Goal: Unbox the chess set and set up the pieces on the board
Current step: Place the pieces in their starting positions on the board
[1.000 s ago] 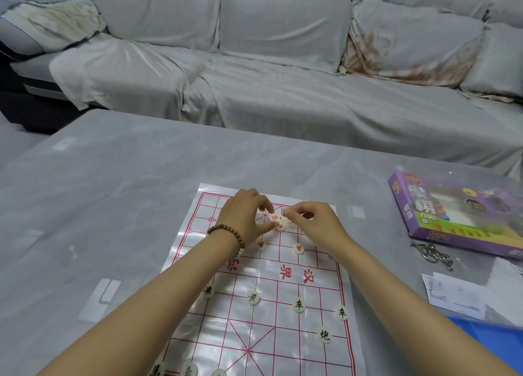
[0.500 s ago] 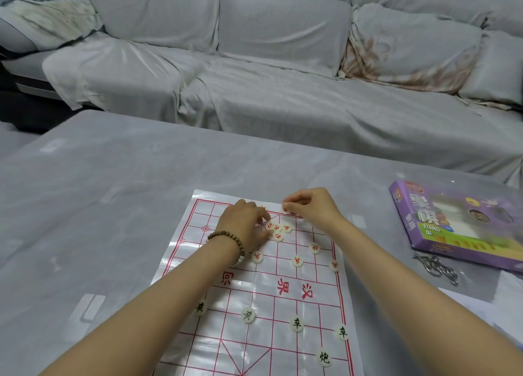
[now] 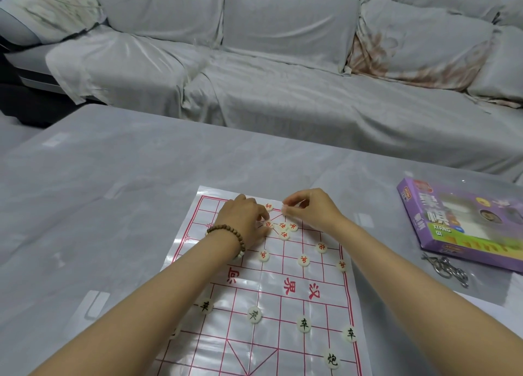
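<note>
The set is lying out of its box and the board sheet (image 3: 240,356) is spreading flat under both forearms, so unboxing is looking done and placement is running past its middle.

The left hand (image 3: 243,223), wearing a bead bracelet (image 3: 226,234), is curling its fingers onto a red disc (image 3: 267,223), pinching it as far as I can judge. Just right of those fingertips a loose cluster of red pieces (image 3: 285,230) is waiting off its points. A single red piece (image 3: 268,206) is sitting on the far row between the two hands. The right hand (image 3: 314,210) is pinching a pale disc (image 3: 284,206) between thumb and forefinger over the far row.

Nearer the person than the hands, red soldiers (image 3: 303,260) and a red cannon (image 3: 321,247) are occupying points. Black soldiers (image 3: 304,324) and a black cannon (image 3: 331,358) are sitting between the forearms. The red back row is looking mostly unfilled, and the near black row is falling outside the view.

Between the forearms the river characters 汉界 (image 3: 301,288) are showing upside down. Two discs in the cluster are appearing to read 仕, the black soldiers 卒, the black cannon 炮. Well to the right of the right hand, the purple box (image 3: 452,234) is reading "XIANG QI".
</note>
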Motion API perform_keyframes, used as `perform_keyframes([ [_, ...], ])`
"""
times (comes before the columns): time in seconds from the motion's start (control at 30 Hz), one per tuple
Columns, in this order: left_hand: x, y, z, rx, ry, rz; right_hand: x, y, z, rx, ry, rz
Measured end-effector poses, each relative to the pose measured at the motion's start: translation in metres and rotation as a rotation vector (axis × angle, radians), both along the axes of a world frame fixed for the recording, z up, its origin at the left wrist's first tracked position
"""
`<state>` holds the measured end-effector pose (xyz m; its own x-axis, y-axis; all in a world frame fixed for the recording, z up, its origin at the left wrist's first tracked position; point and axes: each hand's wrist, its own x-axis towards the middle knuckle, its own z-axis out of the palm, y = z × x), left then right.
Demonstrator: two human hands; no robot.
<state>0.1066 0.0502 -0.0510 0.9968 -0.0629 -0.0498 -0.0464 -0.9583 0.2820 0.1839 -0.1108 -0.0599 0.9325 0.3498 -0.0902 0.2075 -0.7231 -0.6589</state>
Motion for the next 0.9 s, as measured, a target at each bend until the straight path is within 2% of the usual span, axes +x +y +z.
perform_keyframes([
  [0.13, -0.001, -0.006, 0.001, -0.025, 0.002, -0.021, -0.002, 0.002, -0.001, -0.085, -0.060, 0.038],
  [0.33, 0.000, -0.014, 0.001, 0.006, 0.014, -0.066, 0.000, -0.013, 0.005, -0.099, -0.135, -0.009],
  [0.53, 0.000, -0.015, -0.002, 0.020, 0.023, -0.076, -0.001, -0.029, 0.003, -0.138, -0.110, 0.047],
  [0.9, -0.003, -0.009, -0.006, -0.013, -0.018, -0.076, -0.013, -0.028, 0.009, -0.066, -0.138, 0.028],
])
